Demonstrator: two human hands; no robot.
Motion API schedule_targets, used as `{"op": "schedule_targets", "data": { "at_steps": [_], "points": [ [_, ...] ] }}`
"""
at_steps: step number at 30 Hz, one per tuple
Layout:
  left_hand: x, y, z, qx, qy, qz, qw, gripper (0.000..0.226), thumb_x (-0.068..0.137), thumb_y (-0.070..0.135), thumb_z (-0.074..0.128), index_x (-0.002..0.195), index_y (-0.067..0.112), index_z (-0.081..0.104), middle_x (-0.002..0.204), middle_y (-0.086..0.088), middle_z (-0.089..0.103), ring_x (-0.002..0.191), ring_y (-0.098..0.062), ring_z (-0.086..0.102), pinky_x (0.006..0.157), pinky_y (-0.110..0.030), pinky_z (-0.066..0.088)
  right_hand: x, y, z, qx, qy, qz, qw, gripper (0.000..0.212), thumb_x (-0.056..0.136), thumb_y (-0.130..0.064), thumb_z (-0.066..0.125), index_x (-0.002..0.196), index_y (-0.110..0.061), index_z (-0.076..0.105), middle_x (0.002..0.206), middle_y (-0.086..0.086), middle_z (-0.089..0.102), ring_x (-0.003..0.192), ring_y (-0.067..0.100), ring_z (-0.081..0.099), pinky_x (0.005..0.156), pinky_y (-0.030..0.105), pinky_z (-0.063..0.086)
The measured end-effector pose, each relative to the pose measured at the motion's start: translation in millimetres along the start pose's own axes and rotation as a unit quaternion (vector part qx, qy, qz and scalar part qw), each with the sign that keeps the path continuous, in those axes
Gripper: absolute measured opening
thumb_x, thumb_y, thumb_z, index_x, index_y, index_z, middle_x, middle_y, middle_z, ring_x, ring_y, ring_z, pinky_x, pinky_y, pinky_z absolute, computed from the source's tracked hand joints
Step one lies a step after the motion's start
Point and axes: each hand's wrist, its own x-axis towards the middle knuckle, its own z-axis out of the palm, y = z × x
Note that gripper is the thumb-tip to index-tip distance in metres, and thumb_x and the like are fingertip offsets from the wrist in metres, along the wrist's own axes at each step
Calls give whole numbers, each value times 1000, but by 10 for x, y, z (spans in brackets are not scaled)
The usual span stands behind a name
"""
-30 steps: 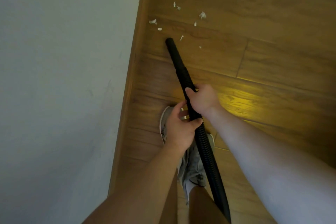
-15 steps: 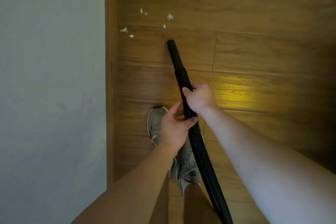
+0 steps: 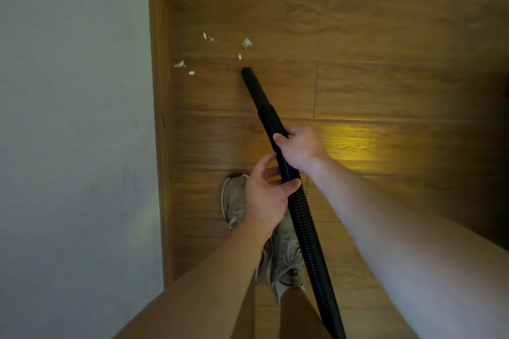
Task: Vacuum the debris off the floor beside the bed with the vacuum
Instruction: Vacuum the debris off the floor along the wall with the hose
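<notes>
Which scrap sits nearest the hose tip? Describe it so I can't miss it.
On the wooden floor, follow the black vacuum hose to its tip. Just beyond it lies a small white scrap, nearer than any other and smaller than the crumpled piece just past it.

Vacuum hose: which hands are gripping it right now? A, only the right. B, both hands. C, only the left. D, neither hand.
B: the right hand grips the vacuum hose nearer the nozzle end, and the left hand holds it just behind, thumb wrapped over the ribbed part.
</notes>
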Motion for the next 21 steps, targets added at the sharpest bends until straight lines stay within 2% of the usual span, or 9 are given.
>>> {"op": "schedule_targets", "data": {
  "at_steps": [2,6,7,9,11,12,16,18,21],
  "points": [
    [41,48,-43,6,-7,-2,1000,57,81,-12,76,114,31,60,101,0,70,72,0,71,61,-15,54,25,-61,22,-2,-6,2,1000,29,98,-37,57,116,-18,70,102,5,73,93,24,68,78,30,53],
    [135,222,-100,7,-23,-10,1000,61,82,-11,75,130,22,57,105,-4,70,72,3,70,60,-12,53,112,-220,6,-4,-2,9,1000,26,98,-37,57,104,-18,72,91,5,72,82,23,67,72,33,55],
    [168,261,-98,1,-23,-10,1000,61,82,-11,75,129,24,57,107,-5,70,75,0,72,63,-15,56,131,-265,-15,-12,0,8,1000,25,98,-37,57,101,-17,71,91,4,72,81,23,66,69,32,53],
    [235,324,-72,2,-16,-8,1000,60,81,-9,77,122,31,59,108,-5,71,88,-11,74,76,-30,61,170,-361,-67,-34,3,4,999,24,99,-37,55,100,-18,70,88,5,69,79,23,63,65,28,46],
    [304,393,-20,9,-7,-4,1000,60,79,-8,78,115,36,60,109,-3,72,101,-21,72,89,-43,59,226,-441,-124,-46,16,2,999,26,99,-37,55,102,-16,71,85,5,66,76,24,60,63,26,41],
    [333,431,7,12,-7,0,1000,59,79,-8,79,115,36,61,111,-1,72,106,-22,70,92,-44,58,249,-478,-159,-48,22,2,999,26,99,-37,55,102,-16,71,85,6,65,75,24,59,63,26,41],
    [445,581,102,14,-22,16,1000,58,79,-8,78,126,23,61,116,-2,71,108,-17,69,89,-34,57,376,-589,-288,-38,31,-3,999,24,99,-37,55,98,-18,69,88,7,68,73,23,60,57,26,40],
    [483,656,140,1,-27,15,1000,57,80,-10,76,119,29,60,113,-1,71,98,-9,71,79,-25,57,440,-645,-349,-34,27,-6,999,23,99,-37,55,98,-18,68,87,6,68,74,23,61,53,24,39],
    [546,773,199,0,-21,17,1000,57,82,-11,75,114,32,57,108,2,68,89,-3,69,69,-15,55,540,-716,-419,-25,21,-10,999,28,99,-37,55,100,-14,71,89,9,71,80,27,65,63,27,46]
  ]
}}
